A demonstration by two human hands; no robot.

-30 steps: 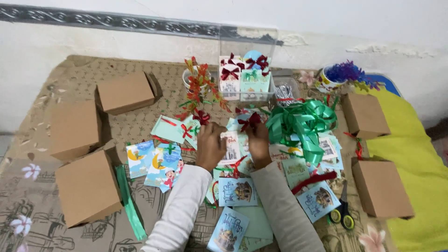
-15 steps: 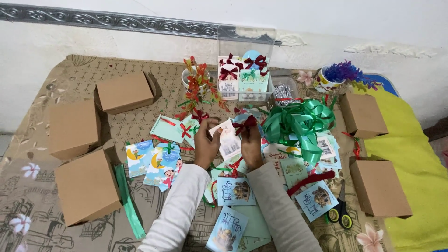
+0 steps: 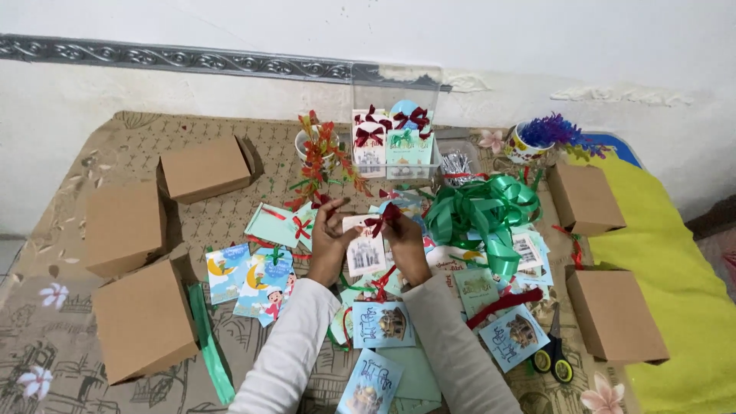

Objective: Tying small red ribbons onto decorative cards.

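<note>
Centrally, just above a heap of cards, the left hand point(image 3: 331, 238) and right hand point(image 3: 404, 241) are raised together, both closed on a small white card with a dark red ribbon bow point(image 3: 366, 244). The left fingers pinch its upper left edge; the right fingers pinch the bow at its top right corner. White sleeves run down to the bottom of the view.

To seat the bow well, my judgement is that the left hand should keep the card flat and steady while the right presses the bow squarely at the corner, without creasing the card.

Beneath the hands lies a scatter of printed picture cards point(image 3: 381, 323) in pale green and blue, with loose red ribbon ends. Just right of the hands sits a bundle of shiny green ribbon point(image 3: 484, 208), near enough to brush. Behind, towards the wall, a clear plastic box point(image 3: 395, 115) holds finished cards with bows, beside a white cup of red and green sprigs point(image 3: 316, 153). Black-and-yellow scissors point(image 3: 553, 354) lie at lower right.

Plain brown cardboard boxes point(image 3: 142, 318) line the left and right sides of the patterned beige surface point(image 3: 100, 165). Open room is scarce near the hands; the barest stretch is at far left, between the boxes and the edge.
</note>
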